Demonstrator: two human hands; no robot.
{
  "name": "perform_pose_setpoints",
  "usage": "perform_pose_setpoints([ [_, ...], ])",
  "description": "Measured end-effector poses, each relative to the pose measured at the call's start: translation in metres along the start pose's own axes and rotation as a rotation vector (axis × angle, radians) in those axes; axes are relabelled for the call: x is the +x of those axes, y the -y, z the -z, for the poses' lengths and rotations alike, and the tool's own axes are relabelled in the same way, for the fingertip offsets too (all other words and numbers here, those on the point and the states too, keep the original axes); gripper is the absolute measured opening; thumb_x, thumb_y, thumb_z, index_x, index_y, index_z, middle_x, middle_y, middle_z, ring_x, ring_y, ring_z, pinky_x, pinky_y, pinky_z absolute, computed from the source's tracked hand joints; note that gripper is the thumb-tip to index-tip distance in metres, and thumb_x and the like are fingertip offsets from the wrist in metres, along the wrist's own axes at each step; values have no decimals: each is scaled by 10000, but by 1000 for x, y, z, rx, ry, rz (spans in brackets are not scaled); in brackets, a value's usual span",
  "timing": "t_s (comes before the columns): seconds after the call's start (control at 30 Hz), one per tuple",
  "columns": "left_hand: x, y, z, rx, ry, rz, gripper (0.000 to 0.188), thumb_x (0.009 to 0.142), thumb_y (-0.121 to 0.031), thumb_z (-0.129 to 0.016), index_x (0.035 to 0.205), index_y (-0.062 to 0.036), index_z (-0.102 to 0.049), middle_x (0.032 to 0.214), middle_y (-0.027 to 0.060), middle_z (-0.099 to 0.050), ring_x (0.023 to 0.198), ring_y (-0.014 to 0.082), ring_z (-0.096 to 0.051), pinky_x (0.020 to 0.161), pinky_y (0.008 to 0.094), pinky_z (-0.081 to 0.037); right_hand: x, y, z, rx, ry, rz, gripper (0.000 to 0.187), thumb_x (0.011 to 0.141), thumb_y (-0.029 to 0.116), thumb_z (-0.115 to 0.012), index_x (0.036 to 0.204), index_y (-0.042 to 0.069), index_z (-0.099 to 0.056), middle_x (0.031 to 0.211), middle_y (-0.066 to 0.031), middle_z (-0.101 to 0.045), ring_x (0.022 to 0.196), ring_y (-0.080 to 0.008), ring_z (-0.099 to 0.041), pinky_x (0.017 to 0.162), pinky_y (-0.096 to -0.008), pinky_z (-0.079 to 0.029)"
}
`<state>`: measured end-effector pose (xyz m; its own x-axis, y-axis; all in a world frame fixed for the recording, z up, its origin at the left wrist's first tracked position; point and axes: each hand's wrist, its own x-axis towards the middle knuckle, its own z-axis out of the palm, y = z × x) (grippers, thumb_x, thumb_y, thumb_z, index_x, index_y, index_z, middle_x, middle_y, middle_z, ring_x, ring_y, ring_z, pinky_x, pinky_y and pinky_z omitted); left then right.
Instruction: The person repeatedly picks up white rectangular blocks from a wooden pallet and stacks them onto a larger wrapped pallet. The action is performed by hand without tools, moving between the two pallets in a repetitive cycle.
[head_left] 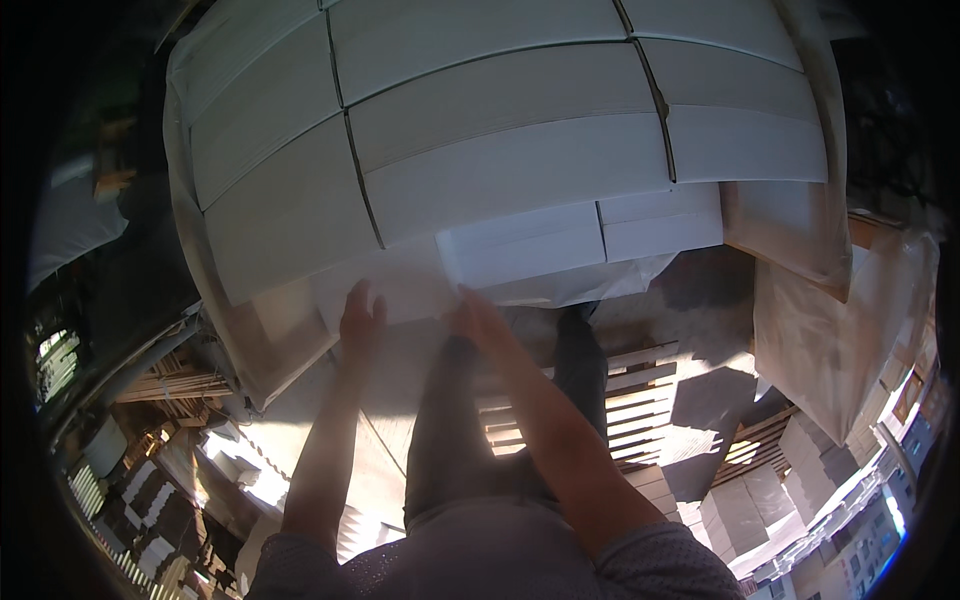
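A loose white paper sheet (400,285) is lying at the big paper stack's (500,150) six o'clock edge, the left hand (360,320) pressing flat and open on it, the right hand (480,320) pinching its edge, above a wooden pallet (640,400).

- two hands: left hand (360,322), right hand (480,318)
- one big stack of white paper bundles (500,150)
- one wooden pallet (640,400) on the floor
- two legs in dark trousers (450,440)
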<state>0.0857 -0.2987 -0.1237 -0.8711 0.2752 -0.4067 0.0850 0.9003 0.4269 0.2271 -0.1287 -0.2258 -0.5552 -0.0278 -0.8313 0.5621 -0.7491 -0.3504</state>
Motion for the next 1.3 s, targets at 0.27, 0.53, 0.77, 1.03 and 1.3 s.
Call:
perform_pose_setpoints([
  [0.27,48,-268,59,52,-399,-664,356,938,-168,-528,1267,-32,-524,1406,179,-440,1303,338,-422,1046,461,-366,-23,-42,195,-1391,-126,1061,194,920,243,-564,821,85,-617,764,-75,-632,689,-250,-637,608,-369,-508],
  [0.53,98,-325,18,517,-504,-430,555,891,-288,-554,1367,-40,-413,1468,176,-358,1385,333,-294,1103,519,-245,-112,-50,348,-27,-503,103,297,873,316,-600,748,47,-587,659,-55,-582,570,-154,-589,496,-329,-467],
  [0.77,102,-328,22,567,-396,-383,575,925,-316,-484,1409,-30,-360,1510,178,-286,1398,346,-258,1105,534,-231,-90,-34,396,42,-81,13,194,878,264,-524,817,84,-560,693,-49,-543,617,-196,-571,532,-338,-477],
  [1.03,102,-313,17,565,-505,-495,587,938,-333,-474,1426,-30,-352,1529,167,-268,1412,332,-252,1114,545,-225,-31,14,320,-172,176,388,180,848,291,-526,830,116,-563,835,-91,-557,822,-306,-589,685,-429,-493],
  [1.3,105,-303,11,539,-544,-494,580,963,-367,-427,1427,-26,-358,1531,161,-272,1426,312,-238,1111,549,-234,-173,40,220,-1442,-639,681,238,837,319,-586,879,90,-636,886,-111,-630,843,-297,-639,710,-449,-514],
])
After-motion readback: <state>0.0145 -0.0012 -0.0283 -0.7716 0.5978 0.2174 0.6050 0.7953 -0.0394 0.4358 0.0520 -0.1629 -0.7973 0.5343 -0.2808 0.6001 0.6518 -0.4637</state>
